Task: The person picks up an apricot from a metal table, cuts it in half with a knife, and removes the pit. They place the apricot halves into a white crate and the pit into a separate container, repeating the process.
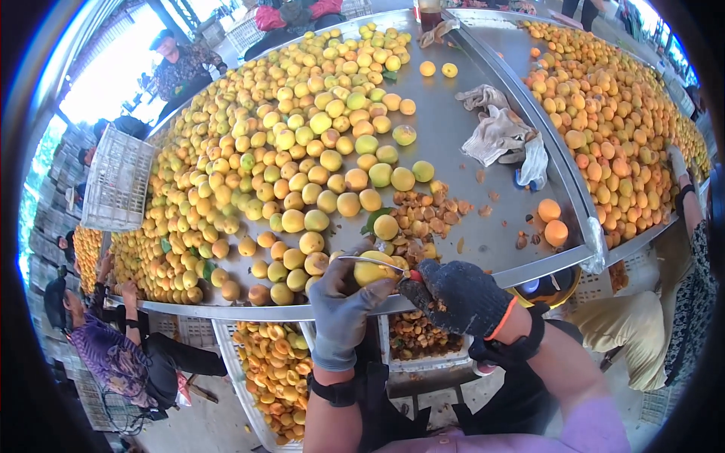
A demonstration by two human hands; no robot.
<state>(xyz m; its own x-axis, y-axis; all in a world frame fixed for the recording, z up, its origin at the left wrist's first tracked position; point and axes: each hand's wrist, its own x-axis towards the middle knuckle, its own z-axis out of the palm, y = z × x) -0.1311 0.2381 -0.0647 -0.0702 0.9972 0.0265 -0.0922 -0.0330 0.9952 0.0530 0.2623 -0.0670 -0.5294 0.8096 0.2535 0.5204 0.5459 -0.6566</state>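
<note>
Over the table's near edge, my left hand (pixel 341 306), in a grey glove, is closed around a yellow apricot (pixel 372 269). My right hand (pixel 457 297), in a dark glove dirty with brown bits, is closed on a small tool (pixel 412 276) with a red part showing. A thin curved metal strip runs from near the tool across the apricot; my fingers hide how the two join. Just beyond my hands lies a heap of brown apricot pits (pixel 423 219). Whole yellow and greenish apricots (pixel 294 181) cover the left of the metal table (pixel 445 113).
Below the edge, a white crate (pixel 223 343) holds halved apricots; another crate (pixel 427 364) holds pits. Crumpled gloves (pixel 498 136) lie right of centre. A metal divider (pixel 529 113) separates orange apricots (pixel 604 128). People work at the left (pixel 113 355) and right (pixel 683 302).
</note>
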